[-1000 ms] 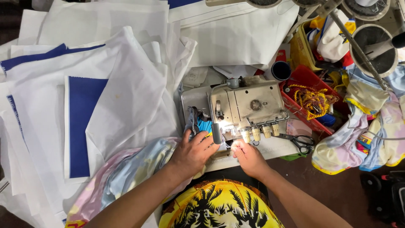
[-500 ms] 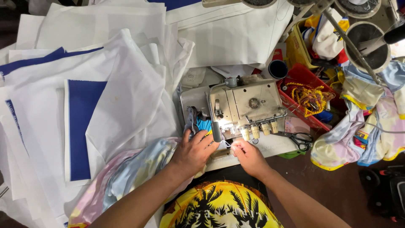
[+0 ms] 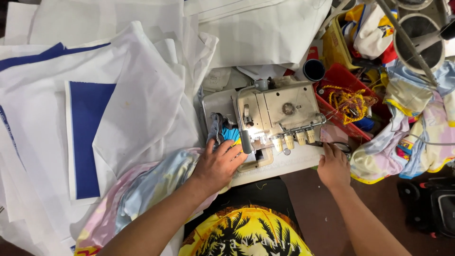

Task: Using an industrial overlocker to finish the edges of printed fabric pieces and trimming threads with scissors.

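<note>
Two hands: both down at the front edge of the sewing machine (image 3: 277,116), forearms coming in from 6 o'clock.
Left hand (image 3: 219,163): palm down, fingers spread flat, pressing the pastel fabric (image 3: 156,182) against the machine bed at the machine's 8 o'clock. Grip is apart, nothing pinched.
Right hand (image 3: 333,166): at the machine's 4 o'clock, fingertips resting on the scissors (image 3: 342,148) on the white worktop (image 3: 289,163). Fingers are curled over them; cannot tell whether they actually close on the handles.
Pastel fabric: pink, light blue and yellow print, runs from under the left hand down toward 7 o'clock, draped off the worktop edge. A blue bit of cloth shows bunched by the needle area just above the left fingers.
Sewing machine: beige, row of cream knobs along its front, sits at centre.
White sheets (image 3: 128,95): piled at 9 to 12 o'clock, with a dark blue panel (image 3: 87,137) among them.
Red basket (image 3: 348,102): at 2 o'clock, just beside the machine, holding tangled yellow cord.
Printed cloth heap (image 3: 417,137): at 3 o'clock, well apart from the left hand.
</note>
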